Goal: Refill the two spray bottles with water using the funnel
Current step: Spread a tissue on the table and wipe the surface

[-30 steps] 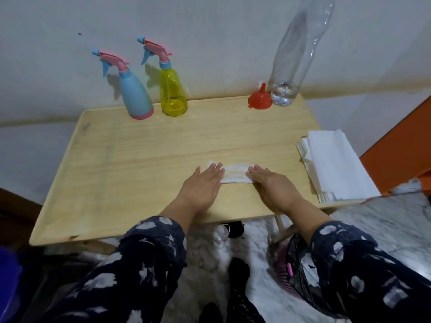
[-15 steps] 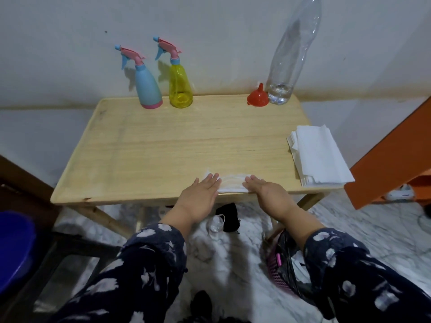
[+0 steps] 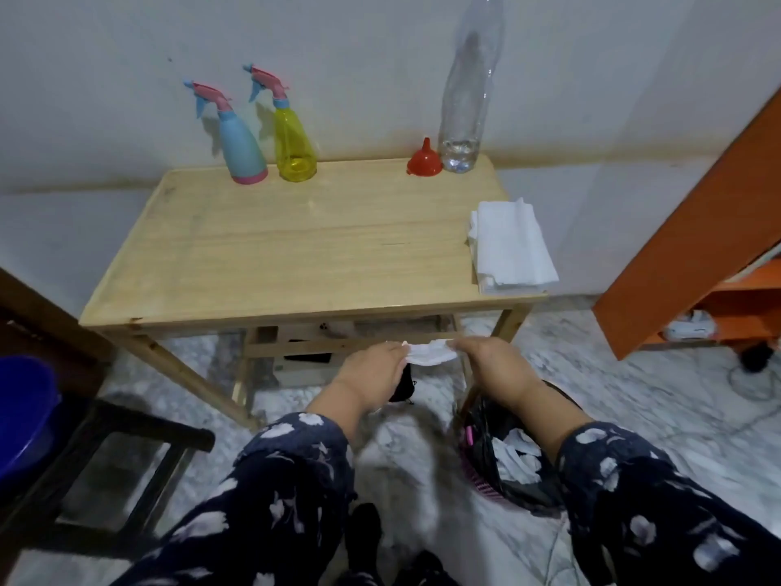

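Both hands, left point(image 3: 372, 370) and right point(image 3: 492, 365), now off the desk point(image 3: 296, 247), fingers pinching a used tissue point(image 3: 429, 353) above the bin point(image 3: 507, 463); spray bottles point(image 3: 243, 145), funnel point(image 3: 424, 158) and water bottle point(image 3: 465, 90) standing untouched at the back edge, cleanup nearly finished.

No legible text, label, brand or number on any object in view.

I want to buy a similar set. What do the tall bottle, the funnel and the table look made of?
Tall bottle: clear, thin plastic, by its see-through, ribbed wall with water at the bottom. Funnel: red, opaque, smooth plastic, probably moulded. Table: pale wood with visible grain lines, matt or lightly sealed; solid or veneer cannot be told.
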`<action>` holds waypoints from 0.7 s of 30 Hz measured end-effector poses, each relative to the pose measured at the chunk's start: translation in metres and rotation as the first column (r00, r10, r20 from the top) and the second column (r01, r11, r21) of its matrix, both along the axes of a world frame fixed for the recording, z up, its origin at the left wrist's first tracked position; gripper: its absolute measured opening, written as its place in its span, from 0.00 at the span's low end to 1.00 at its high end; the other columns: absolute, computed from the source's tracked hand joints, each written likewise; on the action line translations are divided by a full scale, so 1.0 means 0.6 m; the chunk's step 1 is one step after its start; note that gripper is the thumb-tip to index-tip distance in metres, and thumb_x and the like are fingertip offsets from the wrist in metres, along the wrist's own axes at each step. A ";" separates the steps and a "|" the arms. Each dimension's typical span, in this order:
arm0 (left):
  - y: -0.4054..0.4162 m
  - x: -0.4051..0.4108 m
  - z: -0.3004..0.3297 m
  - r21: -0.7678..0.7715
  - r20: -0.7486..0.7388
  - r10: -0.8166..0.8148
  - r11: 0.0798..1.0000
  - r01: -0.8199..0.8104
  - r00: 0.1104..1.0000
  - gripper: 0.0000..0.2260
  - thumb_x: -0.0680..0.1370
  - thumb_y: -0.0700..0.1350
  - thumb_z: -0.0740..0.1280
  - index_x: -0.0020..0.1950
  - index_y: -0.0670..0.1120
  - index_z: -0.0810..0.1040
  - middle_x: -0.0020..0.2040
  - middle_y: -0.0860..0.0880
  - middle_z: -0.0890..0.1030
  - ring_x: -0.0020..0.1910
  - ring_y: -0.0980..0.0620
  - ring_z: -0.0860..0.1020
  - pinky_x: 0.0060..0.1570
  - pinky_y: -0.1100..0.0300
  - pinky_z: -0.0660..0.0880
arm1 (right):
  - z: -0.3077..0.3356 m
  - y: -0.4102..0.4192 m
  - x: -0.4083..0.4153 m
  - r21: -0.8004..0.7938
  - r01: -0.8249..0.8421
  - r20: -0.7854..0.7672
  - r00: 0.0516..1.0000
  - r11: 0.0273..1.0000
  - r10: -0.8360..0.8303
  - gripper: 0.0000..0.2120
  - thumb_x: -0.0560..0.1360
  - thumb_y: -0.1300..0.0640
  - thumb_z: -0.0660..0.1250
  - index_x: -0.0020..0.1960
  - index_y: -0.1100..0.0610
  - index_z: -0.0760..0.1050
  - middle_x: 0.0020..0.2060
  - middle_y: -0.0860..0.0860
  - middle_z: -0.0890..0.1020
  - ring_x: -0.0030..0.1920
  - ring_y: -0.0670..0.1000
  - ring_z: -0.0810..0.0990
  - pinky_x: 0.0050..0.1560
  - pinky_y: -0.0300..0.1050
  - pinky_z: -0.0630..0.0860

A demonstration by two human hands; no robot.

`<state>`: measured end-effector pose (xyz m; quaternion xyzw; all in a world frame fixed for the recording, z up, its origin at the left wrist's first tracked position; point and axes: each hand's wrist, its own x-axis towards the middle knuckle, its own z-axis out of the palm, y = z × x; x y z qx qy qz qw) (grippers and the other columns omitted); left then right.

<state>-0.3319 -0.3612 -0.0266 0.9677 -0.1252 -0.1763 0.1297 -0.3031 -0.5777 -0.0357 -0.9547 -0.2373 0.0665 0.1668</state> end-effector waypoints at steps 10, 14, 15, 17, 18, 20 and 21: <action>-0.222 0.063 -0.095 -0.228 -0.014 -0.149 0.963 0.142 0.989 0.17 0.81 0.45 0.56 0.67 0.51 0.77 0.67 0.50 0.76 0.65 0.47 0.74 0.59 0.53 0.72 | -0.097 -0.196 -0.070 0.099 0.501 -0.102 0.865 0.860 -0.492 0.09 0.77 0.64 0.62 0.51 0.57 0.80 0.47 0.54 0.84 0.47 0.57 0.81 0.42 0.49 0.76; -0.319 0.098 -0.178 -0.298 -0.117 -0.259 0.930 0.215 0.959 0.17 0.82 0.45 0.59 0.71 0.51 0.72 0.70 0.50 0.73 0.66 0.46 0.72 0.60 0.50 0.72 | -0.170 -0.258 -0.072 0.085 0.658 -0.135 0.752 0.748 -0.646 0.10 0.77 0.64 0.62 0.52 0.59 0.81 0.50 0.57 0.84 0.51 0.59 0.81 0.49 0.50 0.77; -0.341 0.108 -0.202 -0.310 -0.162 -0.281 0.925 0.222 0.946 0.18 0.82 0.46 0.60 0.72 0.52 0.69 0.72 0.51 0.70 0.68 0.47 0.70 0.62 0.51 0.72 | -0.190 -0.274 -0.070 0.091 0.694 -0.134 0.719 0.714 -0.682 0.10 0.77 0.65 0.62 0.53 0.60 0.81 0.51 0.57 0.83 0.52 0.59 0.80 0.51 0.49 0.76; -0.381 0.128 -0.249 -0.326 -0.242 -0.319 0.916 0.233 0.916 0.21 0.82 0.48 0.62 0.75 0.51 0.65 0.75 0.50 0.66 0.72 0.48 0.67 0.65 0.53 0.69 | -0.234 -0.301 -0.066 0.109 0.754 -0.144 0.657 0.648 -0.740 0.11 0.76 0.66 0.63 0.55 0.59 0.81 0.53 0.58 0.83 0.54 0.59 0.80 0.53 0.47 0.74; -0.396 0.135 -0.273 -0.326 -0.274 -0.350 0.910 0.256 0.896 0.22 0.81 0.48 0.63 0.76 0.51 0.64 0.76 0.49 0.65 0.72 0.47 0.65 0.67 0.54 0.68 | -0.258 -0.310 -0.067 0.109 0.771 -0.156 0.637 0.628 -0.755 0.12 0.75 0.66 0.64 0.55 0.59 0.81 0.54 0.57 0.83 0.56 0.58 0.80 0.54 0.46 0.74; -0.414 0.142 -0.330 -0.329 -0.332 -0.406 0.896 0.299 0.851 0.22 0.81 0.48 0.63 0.75 0.49 0.66 0.74 0.47 0.68 0.72 0.45 0.66 0.67 0.52 0.67 | -0.308 -0.319 -0.073 0.075 0.795 -0.225 0.602 0.602 -0.766 0.13 0.75 0.66 0.64 0.56 0.58 0.81 0.56 0.56 0.83 0.57 0.58 0.79 0.54 0.45 0.73; -0.417 0.143 -0.354 -0.325 -0.347 -0.419 0.893 0.312 0.839 0.21 0.81 0.47 0.63 0.74 0.48 0.67 0.73 0.46 0.68 0.72 0.44 0.67 0.67 0.50 0.67 | -0.331 -0.320 -0.076 0.056 0.806 -0.268 0.580 0.589 -0.769 0.14 0.75 0.65 0.64 0.57 0.57 0.81 0.56 0.56 0.83 0.57 0.58 0.79 0.54 0.46 0.73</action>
